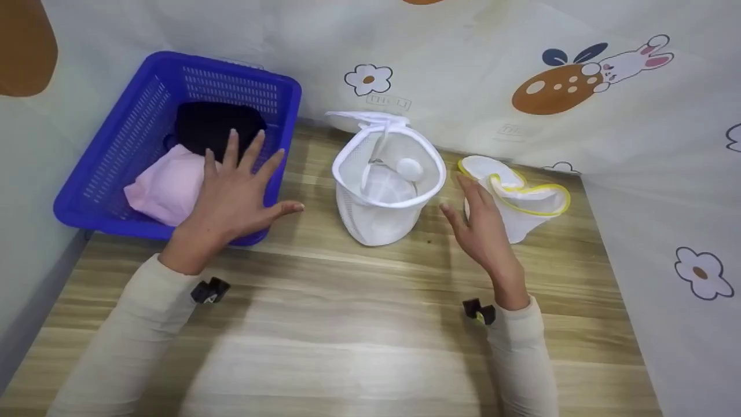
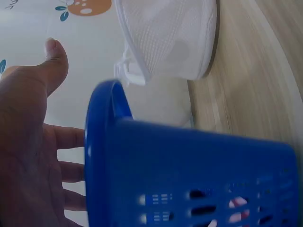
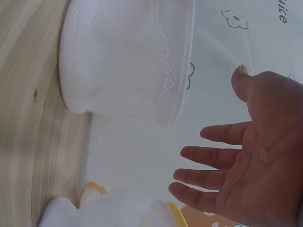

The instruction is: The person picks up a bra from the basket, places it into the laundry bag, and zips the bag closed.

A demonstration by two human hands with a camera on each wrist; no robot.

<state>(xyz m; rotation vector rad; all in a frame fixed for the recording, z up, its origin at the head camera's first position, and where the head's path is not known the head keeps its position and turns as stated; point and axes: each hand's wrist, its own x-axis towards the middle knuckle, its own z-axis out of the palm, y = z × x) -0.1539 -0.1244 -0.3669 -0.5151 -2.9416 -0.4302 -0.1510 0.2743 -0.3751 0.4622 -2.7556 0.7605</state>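
My left hand (image 1: 231, 194) is spread flat above the near right part of a blue plastic basket (image 1: 116, 227), fingers straight and holding nothing. Inside that basket lie a pink cloth piece (image 1: 165, 185), shaped like a bra cup, and a black one (image 1: 217, 124) behind it. Between my hands a white mesh laundry bag (image 1: 376, 223) stands upright with its round mouth open; a white disc (image 1: 410, 169) shows inside. My right hand (image 1: 483, 231) hovers to the right of this bag, fingers extended, nothing in its grasp. Partly behind it sits a white bag with yellow trim (image 1: 521, 217), its mouth folded.
Everything stands on a wood-grain table (image 1: 324, 324). A pale printed sheet (image 1: 451, 75) hangs behind and along the sides, close to the basket and both bags. Small black devices (image 1: 209, 291) are at both wrists.
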